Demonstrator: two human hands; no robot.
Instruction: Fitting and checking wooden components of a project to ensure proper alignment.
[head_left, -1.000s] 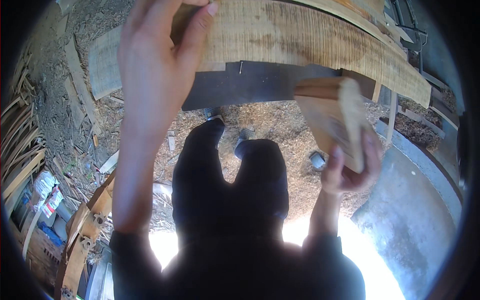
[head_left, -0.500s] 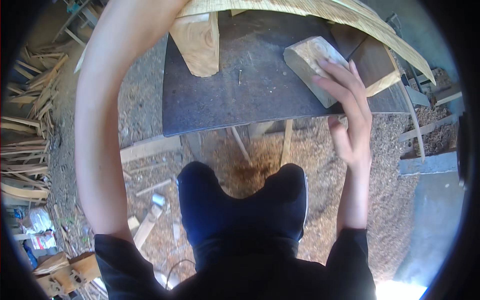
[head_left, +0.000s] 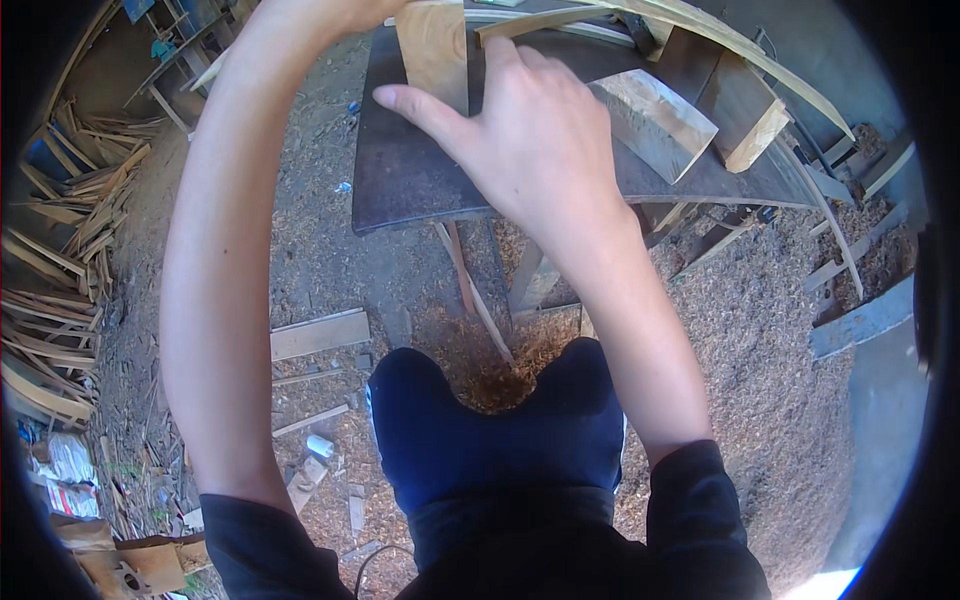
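Note:
My left hand reaches to the top edge of the picture, beside a pale wooden block; its fingers are cut off or hidden. My right hand is over the dark tabletop, palm down, thumb stretched out to the left. Its fingers point away from me toward a wooden piece at the far side, and their tips are partly hidden. Right of this hand lies a second wooden block, apart from it. A long curved wooden strip arcs along the far side.
Another wooden block with a pale end sits at the table's right. Stacked wood offcuts line the far left. Wood shavings cover the floor. A white cylinder and loose boards lie left of my legs.
My right hand has left the right-hand block and moved left and away from me, across the table. That block now lies turned. The curved strip sits farther right; the view has shifted.

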